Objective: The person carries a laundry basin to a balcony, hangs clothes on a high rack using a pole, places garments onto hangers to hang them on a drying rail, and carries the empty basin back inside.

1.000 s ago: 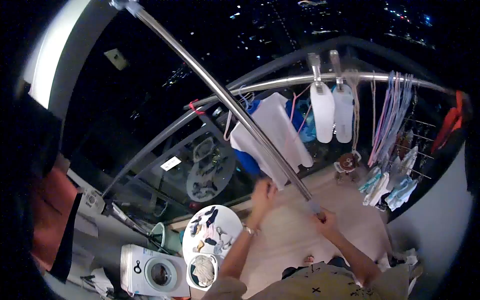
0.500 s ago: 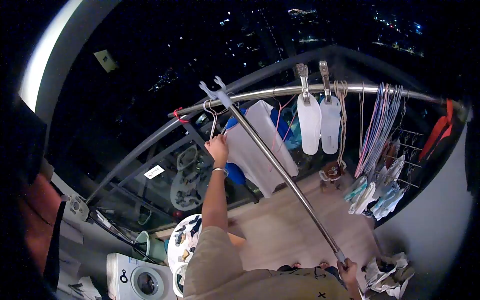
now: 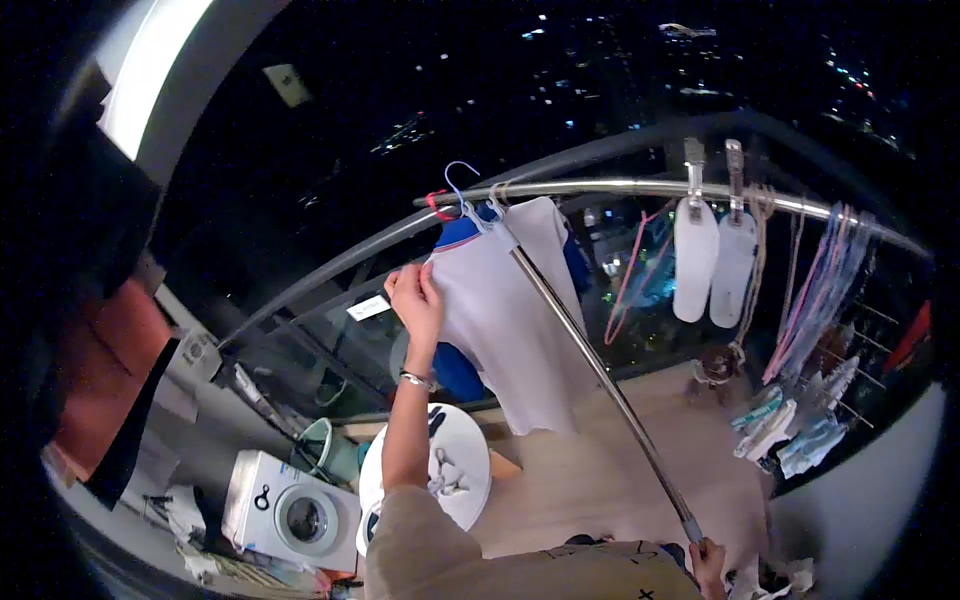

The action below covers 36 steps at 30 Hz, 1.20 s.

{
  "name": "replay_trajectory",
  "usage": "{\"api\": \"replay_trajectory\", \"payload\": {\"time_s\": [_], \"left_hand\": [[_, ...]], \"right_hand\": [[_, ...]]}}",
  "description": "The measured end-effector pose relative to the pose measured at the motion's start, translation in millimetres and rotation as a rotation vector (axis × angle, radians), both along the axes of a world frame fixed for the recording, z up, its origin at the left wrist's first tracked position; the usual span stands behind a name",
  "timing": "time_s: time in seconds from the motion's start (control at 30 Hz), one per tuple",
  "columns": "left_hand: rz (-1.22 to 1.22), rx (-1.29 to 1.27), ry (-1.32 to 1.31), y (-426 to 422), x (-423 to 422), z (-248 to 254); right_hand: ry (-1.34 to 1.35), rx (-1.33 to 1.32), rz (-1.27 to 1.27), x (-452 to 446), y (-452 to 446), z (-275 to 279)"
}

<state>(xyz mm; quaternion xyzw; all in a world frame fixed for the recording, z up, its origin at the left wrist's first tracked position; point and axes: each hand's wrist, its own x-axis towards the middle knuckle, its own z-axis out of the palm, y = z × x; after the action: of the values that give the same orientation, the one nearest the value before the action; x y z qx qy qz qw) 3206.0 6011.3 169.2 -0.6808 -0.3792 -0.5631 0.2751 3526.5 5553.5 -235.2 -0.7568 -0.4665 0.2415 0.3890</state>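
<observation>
My left hand (image 3: 415,295) is closed, fingers bent together at the left shoulder edge of a white shirt (image 3: 505,310) with blue parts. The shirt hangs on a hanger (image 3: 460,178) whose hook stands above the rail's left end. My right hand (image 3: 708,565) grips the lower end of a metal clothes pole (image 3: 610,385). The pole slants up to the left, and its grey forked head (image 3: 492,222) is at the hanger's neck, in front of the rail. Whether the fork bears the hanger's weight I cannot tell.
Along the metal rail (image 3: 620,187) hang two white insoles (image 3: 695,262) in clips, a pink hanger (image 3: 625,290), several thin hangers (image 3: 815,290) and a rack of small laundry (image 3: 790,430). Below left stand a washing machine (image 3: 290,520), a green bucket (image 3: 330,450) and a white round table (image 3: 475,470).
The view has swung left. My left hand has gone from the hanger to the shirt's shoulder. The pole's fork has come down to the hanger, whose hook now rises above the rail.
</observation>
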Motion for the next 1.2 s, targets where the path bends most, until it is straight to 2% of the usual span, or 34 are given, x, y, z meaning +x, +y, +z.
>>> {"api": "replay_trajectory", "payload": {"time_s": [0.17,0.2,0.27,0.37,0.43,0.47,0.5,0.53,0.57,0.67,0.77,0.87,0.97,1.07,1.17,1.2], "left_hand": [[0.119,0.056,-0.029,-54,-46,31],[0.153,0.070,-0.023,-65,-53,36],[0.207,0.106,0.001,-83,-64,46],[0.262,0.114,0.034,-111,-73,61],[0.304,0.146,0.055,-122,-82,68],[0.321,0.160,0.068,-127,-85,71],[0.350,0.167,0.102,-132,-88,76],[0.379,0.171,0.134,-137,-89,80],[0.408,0.174,0.167,-141,-90,85],[0.466,0.194,0.144,-149,-90,96],[0.472,0.252,0.199,-157,-90,108],[0.525,0.246,0.286,-160,-98,114],[0.541,0.294,0.385,-166,-103,123],[0.492,0.282,0.421,-172,-112,130],[0.446,0.288,0.472,-177,-123,134],[0.456,0.282,0.484,-179,-125,135]], "right_hand": [[0.025,0.081,0.087,-1,14,14],[0.286,0.089,0.099,6,15,-10],[0.808,0.082,0.120,18,11,-95],[1.150,-0.023,0.107,14,3,-172],[1.263,-0.058,0.147,13,-1,-213],[1.319,-0.077,0.164,6,3,-195],[0.990,-0.022,0.249,8,-3,-173],[0.593,0.010,0.287,5,-5,-121],[0.239,0.038,0.263,-3,-3,-44],[1.355,-0.049,-0.065,-12,3,-70],[0.864,0.089,0.130,-17,-4,-56],[0.666,-0.161,0.095,-20,-2,11],[0.530,-0.043,0.094,-31,-4,11],[0.600,0.016,0.091,-37,-5,25],[0.555,-0.011,0.099,-44,-1,54],[0.426,-0.027,0.161,-43,1,67]]}}
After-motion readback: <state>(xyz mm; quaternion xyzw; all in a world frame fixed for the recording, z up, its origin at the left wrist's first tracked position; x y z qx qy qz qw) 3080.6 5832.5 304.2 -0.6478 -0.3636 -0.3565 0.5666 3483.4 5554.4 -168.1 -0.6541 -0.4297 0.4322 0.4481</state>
